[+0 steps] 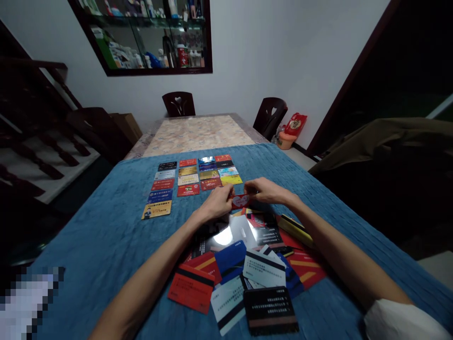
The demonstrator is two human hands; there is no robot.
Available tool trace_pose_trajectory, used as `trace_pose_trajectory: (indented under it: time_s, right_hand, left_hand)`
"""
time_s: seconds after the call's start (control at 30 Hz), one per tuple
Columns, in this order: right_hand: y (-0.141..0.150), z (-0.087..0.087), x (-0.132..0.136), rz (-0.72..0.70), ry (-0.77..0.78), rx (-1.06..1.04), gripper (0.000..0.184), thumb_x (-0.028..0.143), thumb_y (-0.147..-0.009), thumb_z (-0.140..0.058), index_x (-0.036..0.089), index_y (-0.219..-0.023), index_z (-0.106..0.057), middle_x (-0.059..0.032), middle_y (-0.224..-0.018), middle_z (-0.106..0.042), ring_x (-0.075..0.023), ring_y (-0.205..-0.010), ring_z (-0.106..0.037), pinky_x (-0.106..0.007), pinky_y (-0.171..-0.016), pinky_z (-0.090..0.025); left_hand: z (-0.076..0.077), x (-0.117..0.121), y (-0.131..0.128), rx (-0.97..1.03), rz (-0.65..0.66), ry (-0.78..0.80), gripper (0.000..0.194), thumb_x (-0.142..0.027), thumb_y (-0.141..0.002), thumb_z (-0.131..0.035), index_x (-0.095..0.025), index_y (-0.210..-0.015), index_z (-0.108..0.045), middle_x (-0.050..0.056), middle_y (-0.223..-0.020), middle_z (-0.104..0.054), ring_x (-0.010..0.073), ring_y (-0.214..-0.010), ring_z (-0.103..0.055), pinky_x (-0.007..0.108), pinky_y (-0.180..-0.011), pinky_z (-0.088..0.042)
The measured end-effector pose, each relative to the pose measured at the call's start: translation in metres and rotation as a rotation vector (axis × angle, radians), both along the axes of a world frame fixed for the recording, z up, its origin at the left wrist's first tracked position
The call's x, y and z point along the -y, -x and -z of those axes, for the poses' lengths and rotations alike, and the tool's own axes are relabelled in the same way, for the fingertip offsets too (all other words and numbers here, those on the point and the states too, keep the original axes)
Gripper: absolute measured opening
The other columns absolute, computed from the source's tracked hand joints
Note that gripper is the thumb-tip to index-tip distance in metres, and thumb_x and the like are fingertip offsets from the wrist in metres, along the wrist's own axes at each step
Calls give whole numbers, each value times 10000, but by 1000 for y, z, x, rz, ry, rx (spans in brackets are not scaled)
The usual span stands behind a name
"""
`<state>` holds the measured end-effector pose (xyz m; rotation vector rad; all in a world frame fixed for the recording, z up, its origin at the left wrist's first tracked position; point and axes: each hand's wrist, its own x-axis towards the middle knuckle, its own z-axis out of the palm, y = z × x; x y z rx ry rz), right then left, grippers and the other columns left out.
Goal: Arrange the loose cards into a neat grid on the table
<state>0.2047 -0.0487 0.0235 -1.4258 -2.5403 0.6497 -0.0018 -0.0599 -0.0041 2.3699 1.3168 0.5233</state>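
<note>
Between my two hands is a red card [240, 202] with a pale heart shape on it. My left hand [220, 200] pinches its left edge, and the fingers of my right hand [265, 191] are closed at its right end. Just beyond lie overlapping rows of cards, among them a yellow card [231, 180] and a red card [188, 190]. Nearer to me, under my forearms, is a loose heap with a black card [271, 309], a red card [191, 287], a blue card [230, 259] and a silver card [264, 268].
A blue cloth [106, 231] covers the near part of the table, with a patterned tabletop [198, 130] beyond it. Dark chairs [179, 104] stand at the far end. At the left column's near end lies a gold card [156, 210]. A pixelated patch hides the lower left corner.
</note>
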Motion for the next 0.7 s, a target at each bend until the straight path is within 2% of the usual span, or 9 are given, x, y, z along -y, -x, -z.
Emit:
trace_pose_trajectory:
  time_s: [0.23, 0.33, 0.47, 0.6, 0.7]
  right_hand:
    - [1, 4, -1, -21, -89, -140, 121, 148, -791, -519, 153, -857, -620, -10, -769, -631, -134, -695, -533, -227, -638, -352]
    - [2, 6, -1, -28, -135, -197, 142, 162, -825, -517, 163, -923, -620, -11, -783, -637, -134, -700, -541, -227, -648, -362]
    - [4, 7, 0, -51, -217, -159, 282, 102, -806, -519, 180, -1068, -592, -33, -878, -665, -157, -786, -589, -246, -718, -400]
    - [6, 10, 2, -75, -337, -81, 432, 165, -788, -606, 171, -1212, -522, -113, -1135, -630, -228, -976, -593, -302, -815, -436]
    - [9, 11, 4, -47, -416, -1, 521, 213, -781, -641, 171, -1275, -480, -135, -1183, -570, -265, -1023, -569, -334, -827, -449]
  left_hand:
    - [-8, -9, 12, 69, 4, -7, 171, -65, -727, -489, -186, -821, -565, -7, -779, -621, 160, -746, -567, 265, -675, -417]
    - [-8, -14, 17, 143, -12, 14, 144, -82, -721, -503, -182, -802, -568, 4, -797, -638, 161, -751, -586, 263, -687, -444]
    - [-6, -20, 21, 240, -31, 29, 138, -83, -696, -505, -175, -772, -573, 5, -774, -640, 160, -740, -594, 259, -687, -472]
    - [-6, -25, 25, 320, -70, 24, 128, -89, -693, -533, -171, -780, -579, 3, -771, -647, 158, -756, -608, 265, -714, -503]
    - [-7, -27, 26, 383, -77, 32, 140, -85, -704, -542, -168, -808, -586, 10, -801, -662, 156, -767, -624, 274, -735, -521]
